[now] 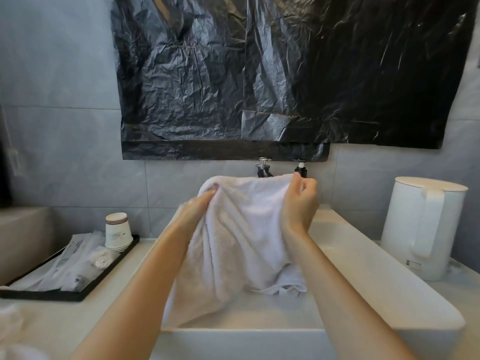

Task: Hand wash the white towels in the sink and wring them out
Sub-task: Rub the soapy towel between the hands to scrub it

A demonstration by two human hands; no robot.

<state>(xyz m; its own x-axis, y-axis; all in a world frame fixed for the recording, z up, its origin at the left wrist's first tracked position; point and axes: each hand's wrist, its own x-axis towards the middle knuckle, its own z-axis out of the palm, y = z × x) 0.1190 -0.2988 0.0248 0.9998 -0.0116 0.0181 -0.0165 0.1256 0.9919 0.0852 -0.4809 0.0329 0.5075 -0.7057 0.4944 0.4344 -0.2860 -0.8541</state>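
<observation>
Above the sink [389, 258], we grip the towel [233, 229] with both hands [197, 211] [300, 203]; lower it fully before scrubbing.

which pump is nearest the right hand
The black-topped pump, just above the right hand. The silver-topped pump stands further left, partly behind the towel.

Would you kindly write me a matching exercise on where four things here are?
1. white terry towel
2. white plastic kettle
3. stack of paper cups
4. crinkled black plastic sheet

A. on the grey wall above the white sink
B. gripped by left hand and right hand
C. on the counter, right of the sink
D. on the black tray

Pairs: 1-B, 2-C, 3-D, 4-A
</observation>
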